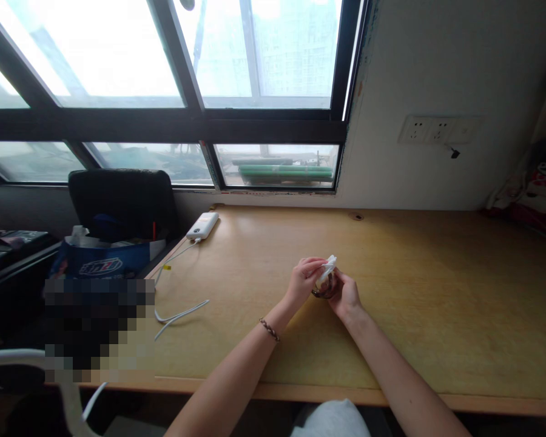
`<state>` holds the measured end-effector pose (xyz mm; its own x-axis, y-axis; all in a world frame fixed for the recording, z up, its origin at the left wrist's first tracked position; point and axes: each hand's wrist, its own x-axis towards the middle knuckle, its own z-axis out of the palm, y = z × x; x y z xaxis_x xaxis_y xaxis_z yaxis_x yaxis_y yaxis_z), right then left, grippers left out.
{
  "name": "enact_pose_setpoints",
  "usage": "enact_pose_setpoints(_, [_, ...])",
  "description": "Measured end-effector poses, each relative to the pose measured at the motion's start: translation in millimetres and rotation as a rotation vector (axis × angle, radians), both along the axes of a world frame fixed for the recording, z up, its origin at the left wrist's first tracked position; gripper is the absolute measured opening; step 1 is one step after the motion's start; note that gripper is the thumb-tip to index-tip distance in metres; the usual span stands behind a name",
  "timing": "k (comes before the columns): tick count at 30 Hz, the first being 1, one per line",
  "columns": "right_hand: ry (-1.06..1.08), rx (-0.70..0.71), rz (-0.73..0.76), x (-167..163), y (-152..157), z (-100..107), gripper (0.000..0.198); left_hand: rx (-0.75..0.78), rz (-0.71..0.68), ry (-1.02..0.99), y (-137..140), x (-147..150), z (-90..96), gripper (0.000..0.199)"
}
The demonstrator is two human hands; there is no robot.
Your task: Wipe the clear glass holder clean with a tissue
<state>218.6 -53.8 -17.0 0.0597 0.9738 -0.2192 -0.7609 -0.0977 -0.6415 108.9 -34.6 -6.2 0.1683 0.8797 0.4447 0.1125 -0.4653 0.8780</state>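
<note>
Over the middle of the wooden table, both hands are close together. My left hand [306, 278], with a braided bracelet on its wrist, pinches a crumpled white tissue [330, 265]. The tissue lies against a small clear item with a dark brown rim, which looks like a pair of glasses [321, 294]. My right hand [346, 296] is closed around the right side of these glasses. Fingers hide much of them, so their full shape does not show.
A white power bank [202, 226] lies at the table's [437, 291] back left, with a white cable [182, 311] trailing from it. To the left are a black chair [121, 200] and a blue bag [104, 260]. Wall sockets [428, 130] are at the back right.
</note>
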Motion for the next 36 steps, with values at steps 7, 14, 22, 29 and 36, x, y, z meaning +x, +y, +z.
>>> enact_pose_setpoints(7, [0.049,-0.067,-0.051,1,-1,6,0.009,-0.108,0.07,-0.151,-2,5,-5.0,0.029])
enact_pose_setpoints(14, [0.092,-0.023,-0.151,6,0,6,0.014,-0.186,0.089,-0.183,-5,10,-9.8,0.035])
enact_pose_setpoints(22, [0.084,0.081,-0.181,14,3,12,0.027,-0.501,-0.083,-0.297,-1,13,-26.5,0.043])
enact_pose_setpoints(29, [-0.072,0.191,-0.192,13,2,12,0.032,-0.622,-0.154,-0.478,-6,18,-22.4,0.035])
enact_pose_setpoints(36, [-0.328,0.251,-0.181,5,-7,14,0.035,-0.484,-0.08,-0.465,-6,12,-10.3,0.04])
